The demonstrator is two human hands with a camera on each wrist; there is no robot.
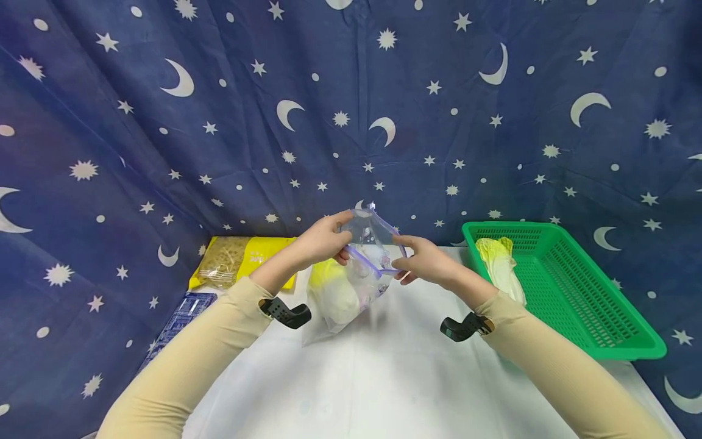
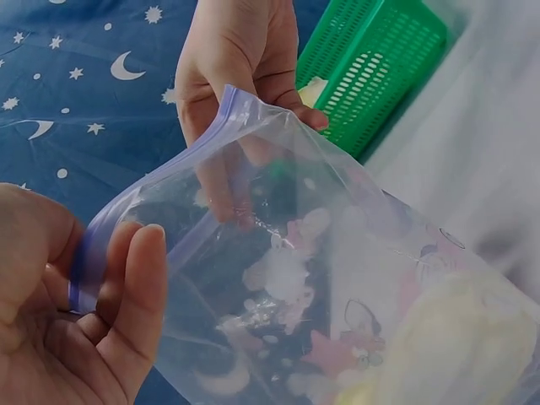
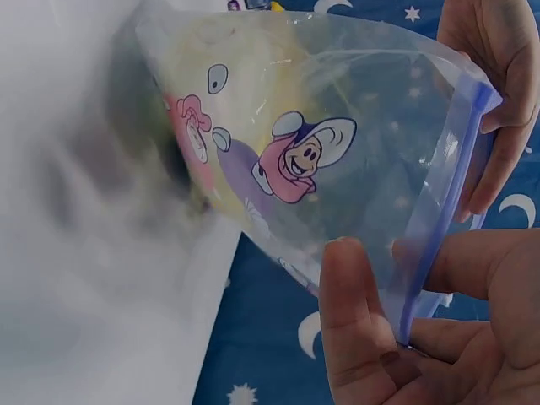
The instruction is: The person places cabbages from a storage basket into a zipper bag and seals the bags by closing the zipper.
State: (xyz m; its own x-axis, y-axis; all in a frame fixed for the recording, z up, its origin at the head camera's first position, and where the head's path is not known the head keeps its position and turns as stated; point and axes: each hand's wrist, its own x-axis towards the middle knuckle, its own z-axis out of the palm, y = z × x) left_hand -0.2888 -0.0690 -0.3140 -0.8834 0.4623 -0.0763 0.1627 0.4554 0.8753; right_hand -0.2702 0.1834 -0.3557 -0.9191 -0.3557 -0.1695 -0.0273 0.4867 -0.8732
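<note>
A clear zip bag (image 1: 373, 286) with a purple zip edge and cartoon prints hangs tilted above the white table, its mouth spread apart. My left hand (image 1: 323, 241) pinches the left side of the rim between thumb and fingers. On the opposite side, my right hand (image 1: 421, 261) grips the rim, with fingers on both sides of the film in the right wrist view. Inside the bag lies a pale white and yellow napa cabbage (image 1: 336, 296), also visible through the film in the left wrist view as a pale lump (image 2: 460, 346). The film blurs its outline.
To the right, a green plastic basket (image 1: 598, 352) holds a napa cabbage piece (image 1: 501, 271) along its left wall. A yellow packet (image 1: 263, 253) with a clear window lies at the back left. Nearer me is a flat dark-blue patterned item (image 1: 183, 317). A starry curtain (image 1: 340, 158) hangs behind.
</note>
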